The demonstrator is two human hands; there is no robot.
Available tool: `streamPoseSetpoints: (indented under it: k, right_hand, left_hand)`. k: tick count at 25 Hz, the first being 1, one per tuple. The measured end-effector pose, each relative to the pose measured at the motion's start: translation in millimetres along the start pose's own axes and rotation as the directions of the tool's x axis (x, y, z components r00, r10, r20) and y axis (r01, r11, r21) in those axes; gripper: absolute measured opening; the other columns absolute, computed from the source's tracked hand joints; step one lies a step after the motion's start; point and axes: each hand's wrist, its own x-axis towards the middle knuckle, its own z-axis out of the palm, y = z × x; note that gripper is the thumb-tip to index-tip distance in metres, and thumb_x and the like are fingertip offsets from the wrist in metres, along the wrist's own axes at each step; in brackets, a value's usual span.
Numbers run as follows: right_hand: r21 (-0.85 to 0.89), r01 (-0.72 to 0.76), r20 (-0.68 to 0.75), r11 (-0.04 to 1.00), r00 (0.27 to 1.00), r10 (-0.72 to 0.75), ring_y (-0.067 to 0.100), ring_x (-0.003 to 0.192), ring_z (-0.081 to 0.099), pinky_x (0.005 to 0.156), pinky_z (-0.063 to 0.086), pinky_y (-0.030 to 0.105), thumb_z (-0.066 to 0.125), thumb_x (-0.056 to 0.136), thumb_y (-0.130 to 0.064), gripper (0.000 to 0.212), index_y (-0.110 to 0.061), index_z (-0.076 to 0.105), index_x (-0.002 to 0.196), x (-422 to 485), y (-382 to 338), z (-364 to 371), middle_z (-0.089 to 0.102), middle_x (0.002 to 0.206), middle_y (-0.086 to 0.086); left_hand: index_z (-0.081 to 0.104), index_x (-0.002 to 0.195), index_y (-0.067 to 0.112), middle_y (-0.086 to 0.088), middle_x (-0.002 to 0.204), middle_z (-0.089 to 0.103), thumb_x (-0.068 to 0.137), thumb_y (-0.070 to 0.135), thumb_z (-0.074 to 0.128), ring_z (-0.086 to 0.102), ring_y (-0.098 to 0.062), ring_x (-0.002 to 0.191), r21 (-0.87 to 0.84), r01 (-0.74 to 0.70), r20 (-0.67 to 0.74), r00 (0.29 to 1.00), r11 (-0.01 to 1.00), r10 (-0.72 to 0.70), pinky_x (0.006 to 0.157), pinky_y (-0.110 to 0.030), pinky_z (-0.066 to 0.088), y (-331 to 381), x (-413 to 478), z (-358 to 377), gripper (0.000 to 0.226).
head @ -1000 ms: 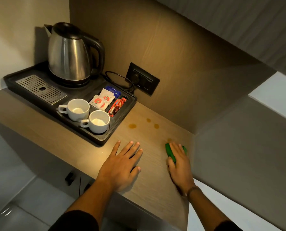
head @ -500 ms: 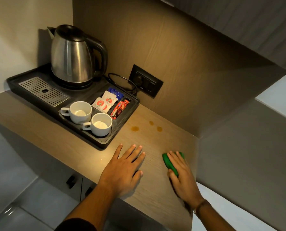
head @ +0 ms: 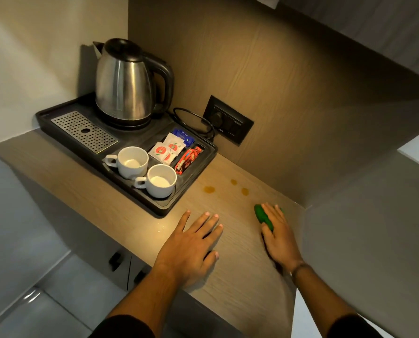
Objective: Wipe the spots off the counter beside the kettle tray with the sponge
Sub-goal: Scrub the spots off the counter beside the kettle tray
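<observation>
Now your right hand (head: 279, 236) lies flat on the sponge (head: 262, 215), fingers stretched out and pressing it down on the counter (head: 240, 259), not curled around it. The sponge is green, at the back right of the counter, near the side wall. Only its left edge shows beside your fingers; its long axis seems to run front-to-back, approx. along your hand.

Your left hand (head: 191, 247) rests palm down w/ fingers spread, holding nothing, near the front edge, just in front of the tray's corner.

Three brown spots (head: 232, 187) remain, between the kettle tray (head: 165, 208) and the back wall. From the sponge they lie ahead and to the left, toward the tray: the nearest one (head: 245, 191) just beyond your fingertips, the biggest (head: 209, 189) close to the tray's right edge. So the right hand is better placed; I think a push fwd-left reaches them. Take care near the tray rim and the cups (head: 158, 180).
</observation>
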Motion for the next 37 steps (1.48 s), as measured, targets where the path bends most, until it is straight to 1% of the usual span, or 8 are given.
streamPoseSetpoints:
  k: [3, 8, 13, 18, 23, 27, 32, 37]
  right_hand:
    - [-0.027, -0.190, -0.062, 0.981, 0.980, 0.188, 0.031, 0.156, 0.023, 0.126, 0.019, 0.052, 0.052, 0.101, -0.011, 0.056, -0.017, 0.041, 0.155, 72.3, -41.9, 13.3, 0.038, 0.164, 0.007]
    - [-0.030, 0.166, 0.057, 0.986, 0.985, -0.165, 0.019, 0.158, 0.015, 0.128, 0.013, 0.044, 0.050, 0.101, -0.025, 0.059, -0.034, 0.035, 0.157, 27.2, -19.0, 21.6, 0.032, 0.167, -0.007]
    - [0.012, -0.153, -0.046, 0.988, 0.987, 0.154, 0.031, 0.156, 0.021, 0.126, 0.016, 0.055, 0.051, 0.102, -0.014, 0.055, -0.019, 0.040, 0.156, 100.1, -62.6, 26.1, 0.037, 0.165, 0.006]
    - [0.003, 0.213, 0.099, 0.977, 0.972, -0.212, 0.019, 0.158, 0.016, 0.128, 0.012, 0.048, 0.049, 0.100, -0.021, 0.059, -0.026, 0.036, 0.158, 62.7, -39.4, 28.6, 0.033, 0.167, -0.002]
    - [0.035, -0.029, 0.049, 0.999, 0.998, 0.027, 0.031, 0.157, 0.018, 0.127, 0.016, 0.056, 0.051, 0.103, -0.012, 0.055, -0.019, 0.038, 0.157, 114.9, -69.5, 30.1, 0.034, 0.166, 0.007]
    - [0.057, 0.411, 0.224, 0.910, 0.883, -0.413, 0.014, 0.159, 0.009, 0.129, 0.005, 0.039, 0.047, 0.101, -0.023, 0.061, -0.036, 0.032, 0.158, 75.9, -55.7, 41.9, 0.029, 0.168, -0.009]
    - [0.048, 0.271, 0.187, 0.961, 0.943, -0.275, 0.020, 0.157, 0.015, 0.127, 0.015, 0.057, 0.052, 0.101, -0.008, 0.058, -0.025, 0.041, 0.156, 111.2, -68.6, 32.5, 0.036, 0.165, 0.002]
    - [0.122, 0.451, 0.289, 0.884, 0.836, -0.466, 0.014, 0.159, 0.012, 0.128, 0.007, 0.043, 0.047, 0.097, -0.018, 0.061, -0.035, 0.040, 0.155, 85.4, -65.4, 40.0, 0.035, 0.166, -0.010]
  left_hand:
    - [0.010, 0.165, 0.028, 0.002, 0.177, -0.001, 0.107, 0.057, 0.020, -0.010, -0.018, 0.160, -0.005, 0.002, 0.006, 1.000, 1.000, -0.002, 0.127, -0.060, -0.005, -1.1, 0.5, -1.2, 0.065]
    - [0.013, 0.164, 0.027, 0.001, 0.177, 0.004, 0.107, 0.055, 0.023, -0.007, -0.018, 0.160, -0.023, 0.003, -0.014, 1.000, 1.000, -0.003, 0.127, -0.060, -0.003, -0.2, -0.8, -2.7, 0.065]
    - [0.012, 0.165, 0.027, 0.001, 0.177, 0.003, 0.107, 0.055, 0.023, -0.007, -0.019, 0.160, -0.009, 0.006, -0.007, 1.000, 1.000, -0.006, 0.127, -0.060, -0.003, 1.7, -0.6, -4.4, 0.065]
    - [0.013, 0.164, 0.027, 0.000, 0.177, 0.004, 0.106, 0.055, 0.022, -0.007, -0.018, 0.160, -0.027, 0.006, -0.019, 1.000, 1.000, -0.007, 0.127, -0.059, -0.006, 0.8, -1.6, -1.6, 0.065]
    - [0.012, 0.165, 0.027, 0.000, 0.177, 0.003, 0.108, 0.054, 0.025, -0.007, -0.020, 0.160, -0.011, -0.008, 0.001, 1.000, 1.000, 0.008, 0.127, -0.060, -0.005, -1.1, 0.5, -1.4, 0.064]
    - [0.012, 0.164, 0.026, -0.001, 0.177, 0.003, 0.107, 0.055, 0.024, -0.007, -0.020, 0.160, -0.016, 0.002, -0.010, 1.000, 1.000, -0.002, 0.127, -0.061, -0.004, -0.4, -0.1, -1.3, 0.065]
    - [0.012, 0.164, 0.026, 0.000, 0.177, 0.002, 0.108, 0.055, 0.025, -0.008, -0.020, 0.160, -0.017, -0.005, 0.003, 1.000, 1.000, 0.005, 0.127, -0.061, -0.003, 0.2, 1.0, -3.1, 0.064]
    - [0.014, 0.164, 0.025, -0.002, 0.177, 0.006, 0.107, 0.055, 0.025, -0.004, -0.021, 0.160, -0.011, 0.007, -0.009, 1.000, 1.000, -0.007, 0.127, -0.063, -0.001, 0.6, -0.2, -1.3, 0.065]
